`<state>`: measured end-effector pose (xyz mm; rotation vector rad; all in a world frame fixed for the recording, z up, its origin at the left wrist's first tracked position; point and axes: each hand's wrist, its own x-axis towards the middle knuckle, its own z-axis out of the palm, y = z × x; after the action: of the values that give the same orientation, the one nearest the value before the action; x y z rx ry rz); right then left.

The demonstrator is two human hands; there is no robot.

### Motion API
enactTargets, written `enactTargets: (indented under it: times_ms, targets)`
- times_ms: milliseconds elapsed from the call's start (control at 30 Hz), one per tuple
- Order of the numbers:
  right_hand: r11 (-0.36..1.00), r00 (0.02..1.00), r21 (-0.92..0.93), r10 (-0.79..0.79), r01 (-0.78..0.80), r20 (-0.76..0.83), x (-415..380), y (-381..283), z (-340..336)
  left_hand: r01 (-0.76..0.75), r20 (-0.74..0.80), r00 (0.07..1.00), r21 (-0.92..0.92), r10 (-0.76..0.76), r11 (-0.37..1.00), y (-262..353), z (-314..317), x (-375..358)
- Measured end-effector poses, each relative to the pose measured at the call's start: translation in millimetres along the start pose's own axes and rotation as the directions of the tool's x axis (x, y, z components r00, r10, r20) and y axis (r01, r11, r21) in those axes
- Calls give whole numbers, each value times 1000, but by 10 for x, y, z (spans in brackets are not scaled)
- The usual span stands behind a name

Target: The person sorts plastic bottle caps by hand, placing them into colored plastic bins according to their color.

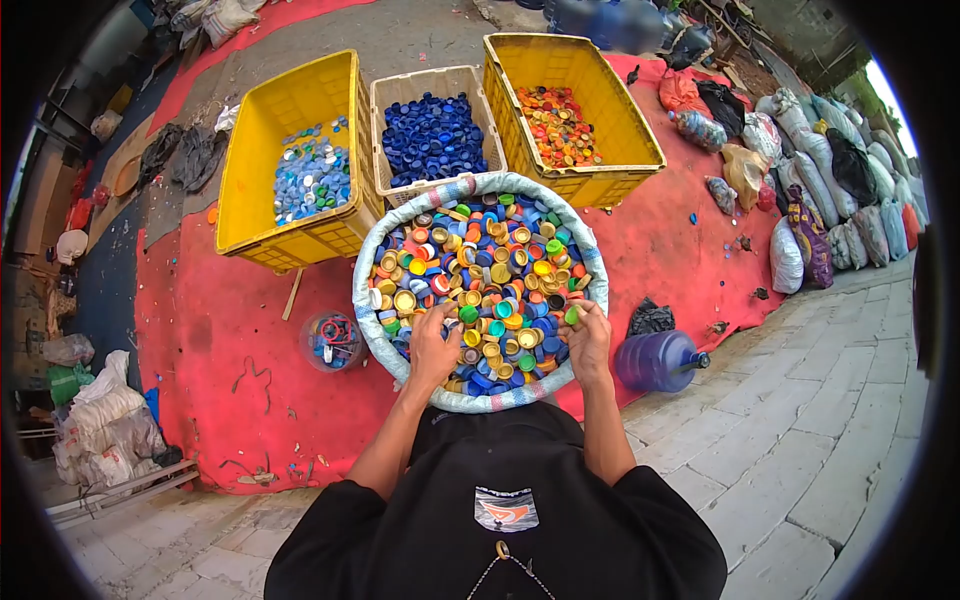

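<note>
A round sack with a rolled, pale woven rim (367,290) stands in front of me, full of bottle caps (485,262) in many colours. My left hand (436,345) rests over the caps at the near left of the sack, fingers curled down among them; what its fingertips hold, if anything, is hidden. At the near right, my right hand (590,338) pinches a green cap (572,315) between thumb and fingers, just above the other caps.
Beyond the sack are a yellow crate (237,190) with light blue caps, a white crate (383,120) with dark blue caps and a yellow crate (625,180) with orange caps. A clear tub (333,341) sits left, a water jug (655,361) right.
</note>
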<state>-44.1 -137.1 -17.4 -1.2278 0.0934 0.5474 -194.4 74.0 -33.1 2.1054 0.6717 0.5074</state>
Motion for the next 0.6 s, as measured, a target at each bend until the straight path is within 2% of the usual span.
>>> enactTargets:
  times_ms: [33,67,167,267,467,600]
  targets:
    - [923,991,368,82,-115,104,-32,-17,-25,-189,-3,981,185,192,964,-33,0,39]
    - [884,985,449,61,-129,162,-54,-9,-25,-231,55,973,220,224,948,-55,0,65]
    - [827,978,532,94,-182,189,-132,-11,38,-356,217,928,279,303,892,5,-37,205]
    - [829,972,517,128,-214,197,-155,102,20,-437,344,876,268,338,859,-41,-45,323]
    - [855,960,452,168,-255,224,-223,185,101,-433,487,838,315,247,845,-66,-113,479]
    - [855,947,440,162,-276,278,-233,198,125,-428,495,832,281,252,859,-73,-161,489]
